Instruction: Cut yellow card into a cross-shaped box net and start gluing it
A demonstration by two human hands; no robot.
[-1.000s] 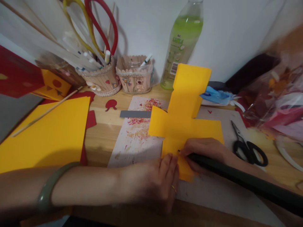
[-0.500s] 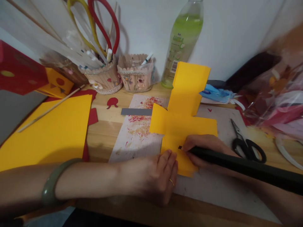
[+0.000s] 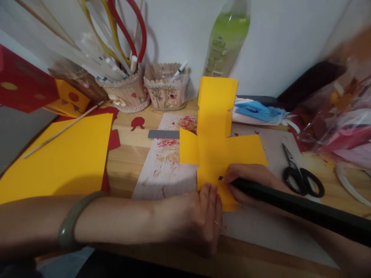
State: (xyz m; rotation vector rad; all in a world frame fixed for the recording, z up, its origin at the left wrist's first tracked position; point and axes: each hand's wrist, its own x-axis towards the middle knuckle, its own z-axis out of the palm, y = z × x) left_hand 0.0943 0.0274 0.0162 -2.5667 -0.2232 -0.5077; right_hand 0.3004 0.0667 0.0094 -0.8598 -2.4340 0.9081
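Observation:
A yellow paper cut-out [image 3: 213, 123], cross-shaped with creased flaps, lies before me. My left hand [image 3: 199, 220], wearing a ring, presses its lower edge, the fingers curled close together and the thumb hidden. In my right hand [image 3: 249, 177] is a long black pen [image 3: 278, 200], slanting off to the right; the fingers cover its tip. A small dark diamond-shaped mark [image 3: 221, 178] shows on the paper beside the right fingertips. Under the cut-out are a grey strip [image 3: 164, 134] and a pale stained board [image 3: 147, 181].
Black-handled scissors [image 3: 301, 179] lie to the right, by a blue-and-white tissue pack [image 3: 255, 111]. At the back stand a green bottle [image 3: 226, 42], a small stick basket [image 3: 166, 90] and a pen holder [image 3: 126, 90]. Yellow sheets [image 3: 58, 162] with a thin stick [image 3: 63, 129] lie left.
The cut-out has turned counterclockwise, its upper end swinging left and uncovering more of the tissue pack. My left hand has shifted slightly right. The right hand keeps its grip on the pen.

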